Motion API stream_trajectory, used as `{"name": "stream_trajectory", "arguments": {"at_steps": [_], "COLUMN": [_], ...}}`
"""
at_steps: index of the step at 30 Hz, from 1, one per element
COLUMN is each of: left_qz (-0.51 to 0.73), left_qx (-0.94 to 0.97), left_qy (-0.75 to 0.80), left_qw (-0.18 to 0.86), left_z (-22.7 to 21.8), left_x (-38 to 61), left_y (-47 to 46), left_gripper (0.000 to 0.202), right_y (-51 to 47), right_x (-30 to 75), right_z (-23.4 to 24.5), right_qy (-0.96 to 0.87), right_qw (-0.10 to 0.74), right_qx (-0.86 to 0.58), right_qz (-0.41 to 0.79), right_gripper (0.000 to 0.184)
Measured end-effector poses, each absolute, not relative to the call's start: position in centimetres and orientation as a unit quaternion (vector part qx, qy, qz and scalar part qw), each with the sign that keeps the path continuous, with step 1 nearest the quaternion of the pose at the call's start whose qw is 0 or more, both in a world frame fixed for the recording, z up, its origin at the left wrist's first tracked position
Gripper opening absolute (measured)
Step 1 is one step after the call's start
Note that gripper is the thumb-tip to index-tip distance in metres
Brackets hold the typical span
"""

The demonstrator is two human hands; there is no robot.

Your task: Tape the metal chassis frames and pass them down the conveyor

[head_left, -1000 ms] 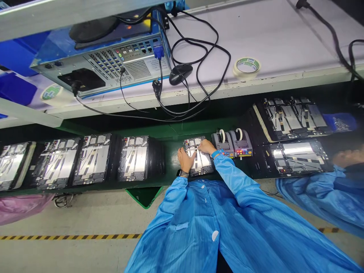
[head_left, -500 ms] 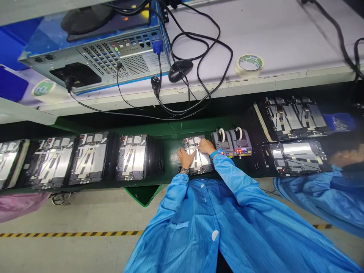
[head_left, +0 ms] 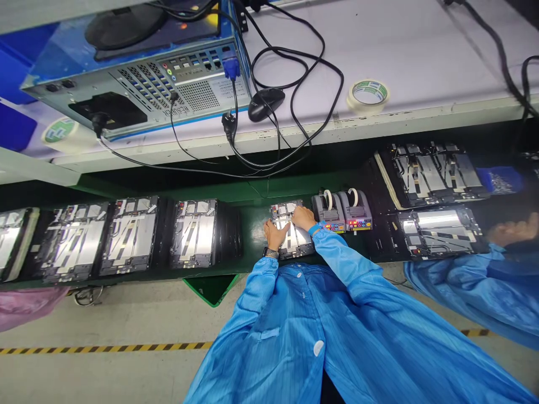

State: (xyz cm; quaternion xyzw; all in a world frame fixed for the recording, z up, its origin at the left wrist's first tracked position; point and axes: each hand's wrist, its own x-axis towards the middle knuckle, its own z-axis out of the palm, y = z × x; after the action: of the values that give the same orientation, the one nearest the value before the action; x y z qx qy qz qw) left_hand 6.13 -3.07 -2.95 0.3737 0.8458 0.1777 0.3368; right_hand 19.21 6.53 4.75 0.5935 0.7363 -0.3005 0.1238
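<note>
On the green bench [head_left: 256,238], open tablet [head_left: 297,245]: flat, beside the tape dispensers [head_left: 357,215].
Left hand [head_left: 275,234]: touching its left edge.
Right hand [head_left: 304,217]: bent over its upper part.
Both hands: barely moved, suggesting the same step; grip too small to tell.

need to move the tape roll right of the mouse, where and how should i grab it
Probably best by the near rim of the tape roll, thumb in the hole and fingers outside, coming from the front with the right hand. It lies flat near the front of the shelf, hole facing up, with black cable looping on its left.
</note>
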Motion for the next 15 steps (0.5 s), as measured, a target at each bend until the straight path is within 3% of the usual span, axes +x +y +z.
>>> {"name": "stream_trajectory", "arguments": {"at_steps": [8, 15], "left_qz": [0.184, 0.207], "left_qx": [0.372, 0.346], "left_qy": [0.838, 0.843], "left_qw": [0.353, 0.355], "left_z": [-3.0, -3.4], "left_x": [6.0, 4.9], "left_y": [-3.2, -2.4], "left_gripper": [0.089, 0.073], "right_y": [6.0, 6.1], "right_x": [19.6, 20.3], "right_z": [5.5, 7.2], "right_qy": [0.745, 0.724], "right_qw": [0.133, 0.138], "right_qx": [0.591, 0.613], "right_qz": [-0.278, -0.283], "right_gripper": [0.034, 0.065]}}
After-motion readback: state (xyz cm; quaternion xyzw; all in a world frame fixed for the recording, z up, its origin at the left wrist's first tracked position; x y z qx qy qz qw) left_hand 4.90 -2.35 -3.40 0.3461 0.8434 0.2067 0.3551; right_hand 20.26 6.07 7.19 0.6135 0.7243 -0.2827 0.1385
